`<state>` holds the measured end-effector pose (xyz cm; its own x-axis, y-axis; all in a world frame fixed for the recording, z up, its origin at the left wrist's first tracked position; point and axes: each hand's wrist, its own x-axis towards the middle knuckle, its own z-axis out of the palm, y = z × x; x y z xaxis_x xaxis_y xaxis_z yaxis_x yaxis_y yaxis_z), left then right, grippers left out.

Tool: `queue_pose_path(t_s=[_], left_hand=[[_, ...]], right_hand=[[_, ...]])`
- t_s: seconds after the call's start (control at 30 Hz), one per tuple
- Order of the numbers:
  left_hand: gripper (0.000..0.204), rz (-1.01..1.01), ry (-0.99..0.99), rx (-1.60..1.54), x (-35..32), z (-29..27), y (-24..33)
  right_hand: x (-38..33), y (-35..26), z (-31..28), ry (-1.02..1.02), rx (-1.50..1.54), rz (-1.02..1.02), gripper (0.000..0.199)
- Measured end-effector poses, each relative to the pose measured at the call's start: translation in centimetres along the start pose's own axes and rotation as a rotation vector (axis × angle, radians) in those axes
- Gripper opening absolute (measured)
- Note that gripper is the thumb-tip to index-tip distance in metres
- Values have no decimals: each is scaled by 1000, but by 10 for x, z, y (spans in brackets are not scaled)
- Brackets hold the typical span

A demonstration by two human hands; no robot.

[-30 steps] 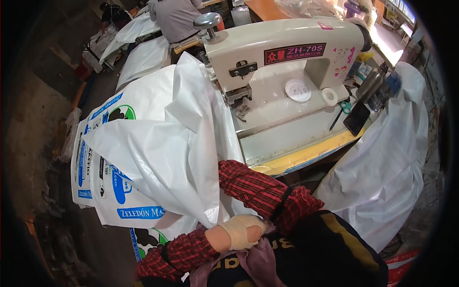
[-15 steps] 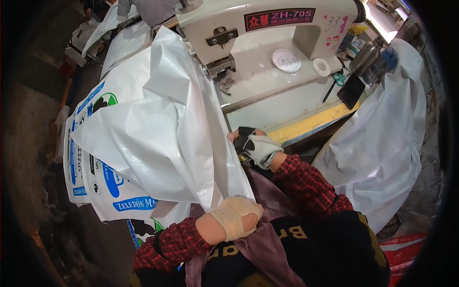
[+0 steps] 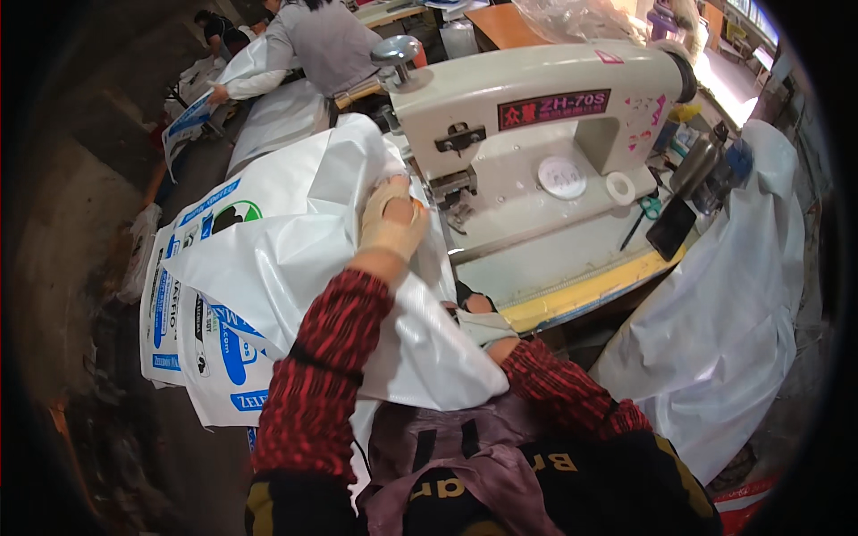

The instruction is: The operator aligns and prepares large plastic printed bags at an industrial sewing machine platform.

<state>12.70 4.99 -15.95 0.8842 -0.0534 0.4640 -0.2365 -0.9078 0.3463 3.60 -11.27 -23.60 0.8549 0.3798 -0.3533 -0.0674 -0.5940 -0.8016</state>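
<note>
My left hand, in a beige fingerless wrap, reaches far forward over a white woven plastic sack. Its fingers curl round the sack's right edge beside the needle end of a cream industrial sewing machine. Lower and to the right, my right hand, in a white and black fingerless glove, is closed on the same edge, its fingertips partly hidden by the sack. The sack bulges in folds under my left forearm, with blue, green and black print on its left part.
On the machine's bed lie a white disc and a white ring. Green-handled scissors, a black phone and a dark bottle are at the right. Another white sack hangs there. Beyond the machine, a person in grey handles sacks.
My left hand has moved from near my body up along the sack's edge toward the machine. The sack's raised peak has been pressed lower, and the view has shifted, showing more background.
</note>
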Motion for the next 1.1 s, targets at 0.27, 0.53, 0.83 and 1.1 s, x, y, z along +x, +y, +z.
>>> queue_pose_path(t_s=[0.27,0.53,0.83,1.1], left_hand=[[17,-71,-209,651,33,46,-96],[19,193,-254,863,41,28,-104],[21,47,-226,754,16,23,-70],[35,-5,-188,496,38,35,-75]], right_hand=[[22,32,12,36,-107,-156,46],[-2,9,-17,-8,-256,-288,42],[3,43,4,72,-178,-257,41],[-5,25,10,95,72,-255,53]])
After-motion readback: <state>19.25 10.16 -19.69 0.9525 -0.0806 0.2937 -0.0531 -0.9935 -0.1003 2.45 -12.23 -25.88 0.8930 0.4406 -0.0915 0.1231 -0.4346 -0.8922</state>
